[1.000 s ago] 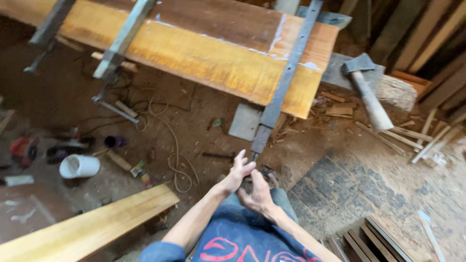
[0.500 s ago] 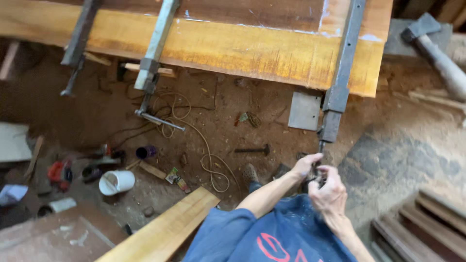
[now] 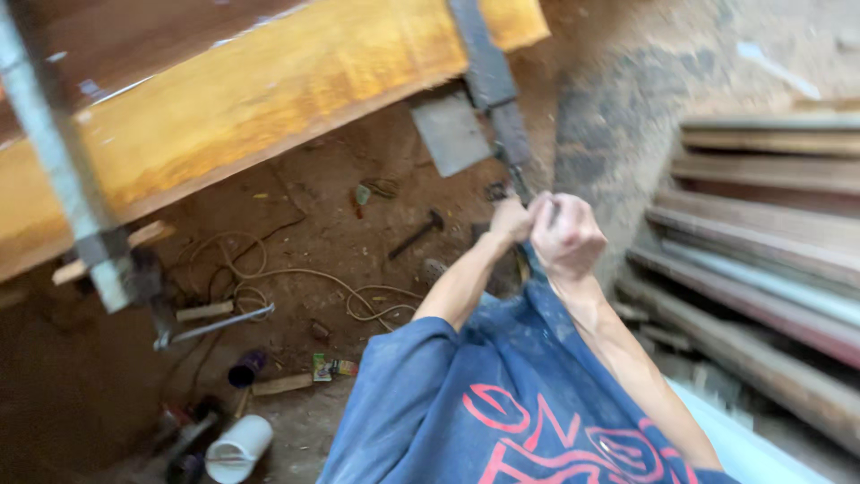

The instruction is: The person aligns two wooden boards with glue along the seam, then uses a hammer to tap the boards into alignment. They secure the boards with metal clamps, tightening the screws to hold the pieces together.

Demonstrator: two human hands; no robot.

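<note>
Both my hands meet at the lower end of a long dark metal bar clamp (image 3: 488, 76) that runs across a thick yellow-brown wooden slab (image 3: 260, 99). My left hand (image 3: 509, 222) grips the clamp's screw handle (image 3: 521, 184) from the left. My right hand (image 3: 566, 235) is fisted around the same handle just beside it. The handle itself is mostly hidden by my fingers. A blue shirt with red print (image 3: 511, 403) fills the lower middle of the view.
A second grey bar clamp (image 3: 63, 170) crosses the slab at left. On the dirt floor lie a coiled cord (image 3: 296, 278), a hammer (image 3: 414, 235), a white cup (image 3: 237, 448), a metal plate (image 3: 448, 134) and scraps. Stacked planks (image 3: 761, 233) lie at right.
The view has swung right and tilted, so the slab now slants and the planks at right appear. Both hands stay on the clamp handle and have shifted around it.
</note>
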